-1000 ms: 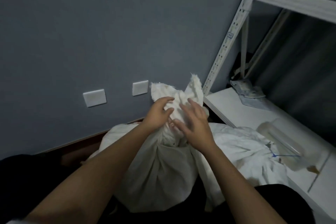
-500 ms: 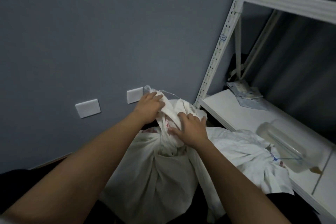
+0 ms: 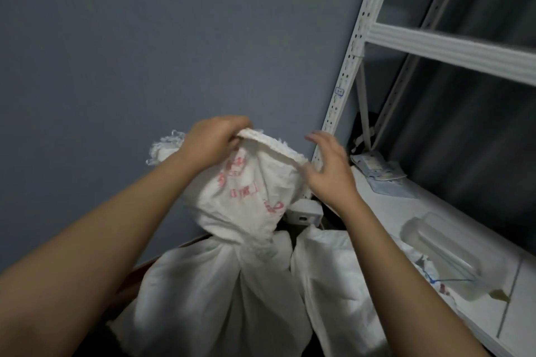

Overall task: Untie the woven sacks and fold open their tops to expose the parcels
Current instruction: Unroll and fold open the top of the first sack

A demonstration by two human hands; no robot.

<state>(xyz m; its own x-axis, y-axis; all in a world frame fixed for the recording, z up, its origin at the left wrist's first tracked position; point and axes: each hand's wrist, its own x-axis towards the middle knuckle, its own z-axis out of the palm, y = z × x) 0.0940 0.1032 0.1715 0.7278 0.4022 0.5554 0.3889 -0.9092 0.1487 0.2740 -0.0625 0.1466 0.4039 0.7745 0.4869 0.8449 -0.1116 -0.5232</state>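
Observation:
A white woven sack [image 3: 220, 293] stands in front of me, cinched at a narrow neck with its loose top [image 3: 249, 191] lifted above it; red print shows on the top. My left hand [image 3: 214, 140] pinches the frayed rim of that top and holds it up. My right hand [image 3: 327, 165] hovers at the rim's right end with fingers spread, slightly blurred, and I cannot tell whether it touches the cloth. A second white sack [image 3: 342, 284] leans against the first on the right. No parcels are visible.
A grey wall [image 3: 145, 52] rises behind the sacks. A white metal shelf rack [image 3: 351, 66] stands at right; its low shelf [image 3: 391, 211] carries a flat packet [image 3: 377, 171] and a clear plastic container [image 3: 441, 252]. A small white box [image 3: 304, 211] sits behind the sack top.
Both hands have risen from the knot at the sack's neck. The left hand has pulled the top upward and spread it, showing red print; the right hand has let go and opened.

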